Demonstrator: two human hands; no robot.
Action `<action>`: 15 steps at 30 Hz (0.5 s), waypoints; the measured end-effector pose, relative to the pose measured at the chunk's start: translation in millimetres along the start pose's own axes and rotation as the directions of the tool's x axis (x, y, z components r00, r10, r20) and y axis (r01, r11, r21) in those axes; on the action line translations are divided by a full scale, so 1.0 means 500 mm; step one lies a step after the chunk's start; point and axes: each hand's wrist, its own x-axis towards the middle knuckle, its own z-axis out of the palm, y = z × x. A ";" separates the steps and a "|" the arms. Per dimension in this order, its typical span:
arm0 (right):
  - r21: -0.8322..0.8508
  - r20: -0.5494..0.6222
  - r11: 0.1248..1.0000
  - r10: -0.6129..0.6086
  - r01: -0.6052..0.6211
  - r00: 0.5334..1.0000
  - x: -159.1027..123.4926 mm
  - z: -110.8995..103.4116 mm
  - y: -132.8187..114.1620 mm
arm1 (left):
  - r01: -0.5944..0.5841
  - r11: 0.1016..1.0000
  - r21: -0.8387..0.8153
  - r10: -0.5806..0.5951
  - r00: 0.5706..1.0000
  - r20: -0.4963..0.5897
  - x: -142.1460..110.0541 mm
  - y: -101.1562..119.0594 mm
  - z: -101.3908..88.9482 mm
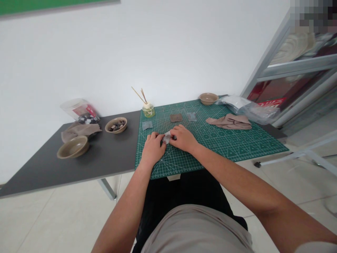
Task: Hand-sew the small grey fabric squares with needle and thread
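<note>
Grey-white and crumpled, a small scrap point(166, 137) is over the green mat point(202, 140), pinched between the fingers of my left hand point(154, 147) and right hand point(184, 138). Beyond lies a brown square point(176, 118); leftward, a bowl point(123, 129) stands on the grey surface point(113, 154).

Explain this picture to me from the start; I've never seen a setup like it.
No machine here: you see a person's bare left hand and right hand. The single picture comes from a camera worn on that person's head, looking forward and down.

Both hands hold a small pale piece, too blurred to name, over a green mat. Beyond them lie a left packet, a brown square and a right packet. A bottle with sticks stands at the back; a cloth lies to the right.

On the dark table, at the left, sits a bowl of small pieces.
</note>
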 end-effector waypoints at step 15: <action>-0.043 0.035 0.999 0.010 -0.009 0.999 0.000 -0.001 -0.005 | -0.005 1.000 0.009 0.005 1.000 -0.001 -0.001 0.002 -0.002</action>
